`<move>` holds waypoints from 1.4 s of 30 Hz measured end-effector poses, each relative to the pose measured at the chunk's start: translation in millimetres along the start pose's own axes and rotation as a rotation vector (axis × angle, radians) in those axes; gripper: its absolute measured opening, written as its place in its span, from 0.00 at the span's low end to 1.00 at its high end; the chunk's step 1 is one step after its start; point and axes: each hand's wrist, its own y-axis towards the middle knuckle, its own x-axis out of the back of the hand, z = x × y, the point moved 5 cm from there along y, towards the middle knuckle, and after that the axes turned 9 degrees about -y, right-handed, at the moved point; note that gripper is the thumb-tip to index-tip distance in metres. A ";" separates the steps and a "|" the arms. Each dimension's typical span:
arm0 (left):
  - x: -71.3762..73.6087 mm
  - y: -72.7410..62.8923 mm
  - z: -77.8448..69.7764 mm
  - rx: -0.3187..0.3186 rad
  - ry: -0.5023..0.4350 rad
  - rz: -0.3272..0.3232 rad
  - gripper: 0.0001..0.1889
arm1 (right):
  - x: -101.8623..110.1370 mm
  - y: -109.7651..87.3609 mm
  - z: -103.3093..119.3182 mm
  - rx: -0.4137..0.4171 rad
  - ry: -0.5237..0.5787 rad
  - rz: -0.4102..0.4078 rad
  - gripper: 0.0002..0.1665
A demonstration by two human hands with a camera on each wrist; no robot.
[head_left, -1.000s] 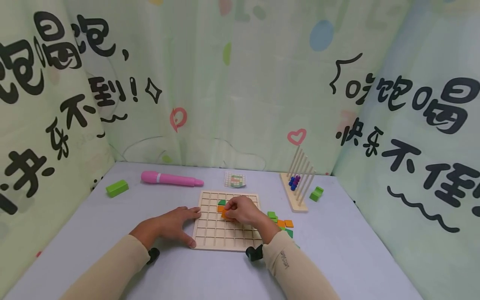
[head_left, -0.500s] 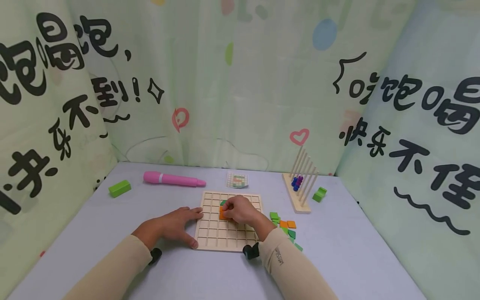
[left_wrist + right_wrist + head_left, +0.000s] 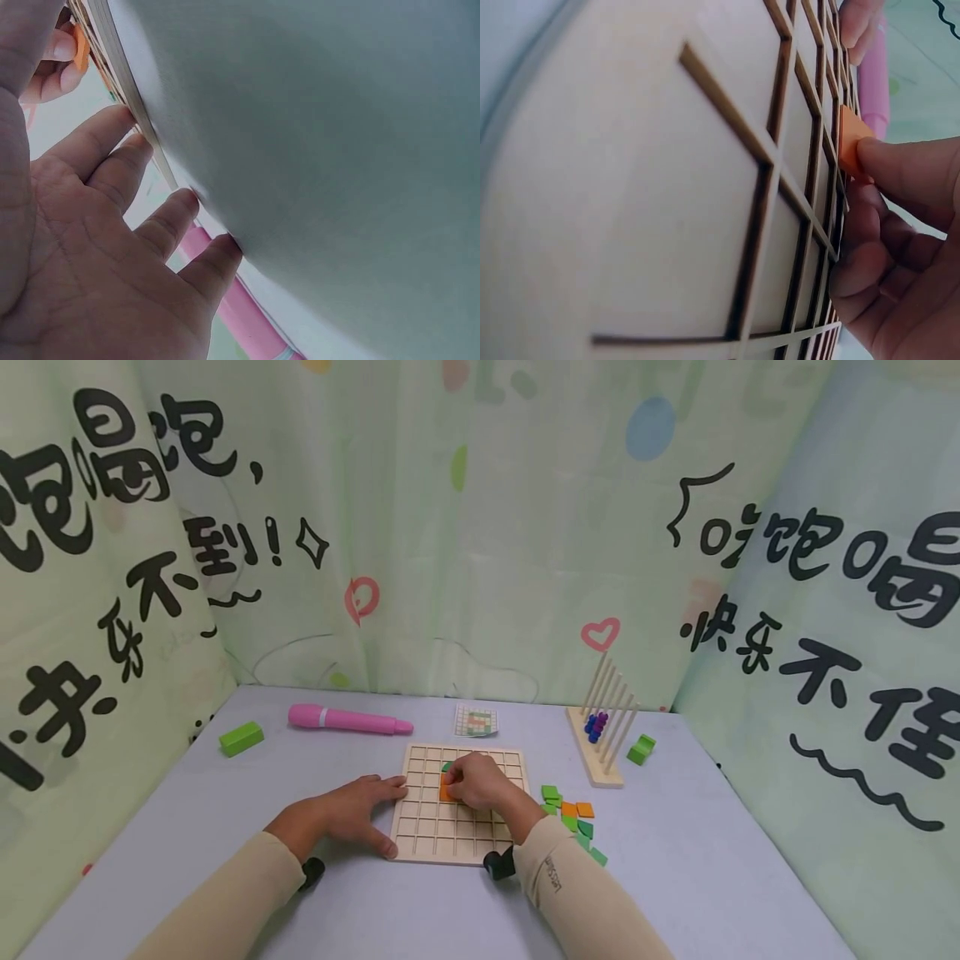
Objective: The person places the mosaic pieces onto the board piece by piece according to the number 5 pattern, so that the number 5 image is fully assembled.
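Observation:
A square wooden grid board lies on the table. My left hand has its fingers spread and touches the board's left edge; in the left wrist view the straight fingers meet the board's side. Over the upper middle of the grid, my right hand pinches an orange tile between thumb and fingers, down at the grid. A green tile shows just behind the fingertips. The right hand partly hides the orange patch on the board.
Loose green tiles and orange tiles lie right of the board. Behind it are a patterned card and a pink marker-shaped thing. A peg stand with beads and green blocks stand farther out.
My right hand has brought the orange tile down against the grid near the green tile and now stays almost still. The left hand keeps its place at the board's edge.

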 end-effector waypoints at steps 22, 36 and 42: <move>-4.8 4.2 1.4 0.028 0.031 -0.007 0.54 | 15.2 -24.8 -12.3 -0.012 0.073 -0.036 0.05; -5.3 4.1 1.9 0.042 0.033 -0.016 0.55 | 42.4 -65.8 -76.0 -0.130 0.127 -0.110 0.08; -6.0 5.2 2.3 0.037 0.043 -0.005 0.55 | 51.2 -86.4 -107.4 -0.210 0.146 -0.126 0.11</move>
